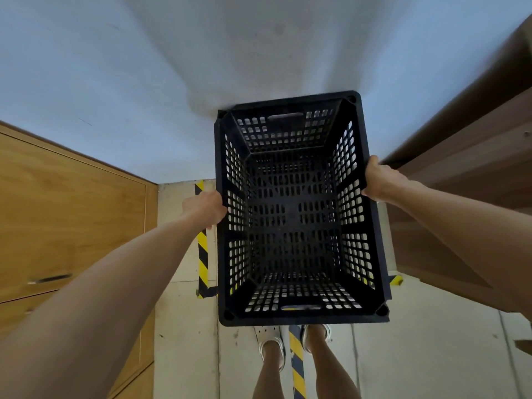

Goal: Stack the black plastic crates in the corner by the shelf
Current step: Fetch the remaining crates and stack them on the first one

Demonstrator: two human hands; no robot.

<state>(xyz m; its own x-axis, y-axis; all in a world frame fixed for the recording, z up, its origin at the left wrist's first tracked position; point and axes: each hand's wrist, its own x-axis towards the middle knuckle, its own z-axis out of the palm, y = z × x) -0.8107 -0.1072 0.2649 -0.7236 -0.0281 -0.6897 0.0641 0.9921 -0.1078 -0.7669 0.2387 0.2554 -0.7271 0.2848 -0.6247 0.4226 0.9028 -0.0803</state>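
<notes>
Pale floor point(187, 326) of light panels, white wall point(172, 82) ahead, yellow-black tape point(203, 254) marking a rectangle on the floor. Wooden door point(72, 211) at left, brown shelf point(460, 168) at right.

Left hand point(205, 208): arm bare, extended forward and slightly inward from lower left. Hand wraps the left long rim of the crate point(290, 214) at about mid-length; thumb side up, fingers curled under the rim and mostly hidden behind the wall. Closed grip on the rim.

Right hand point(380, 181): arm bare, extended from the right edge, reaching inward. Hand clamps the right long rim, a little farther from the body than the left hand. Thumb lies along the outer rim, fingers curled around it. Closed grip.

Crate: black, perforated walls and base, open side up, seen from above. Held between both hands in front of the body, long axis pointing away toward the wall. Far end is close to the wall; near end is above the feet point(293, 341). Slot handles visible in both short walls. Tape shows through the perforations. Cannot tell whether the base rests on something below or hangs free.

Right rim sits just beside the shelf front. Taped line runs along the left of the crate and between the feet.
</notes>
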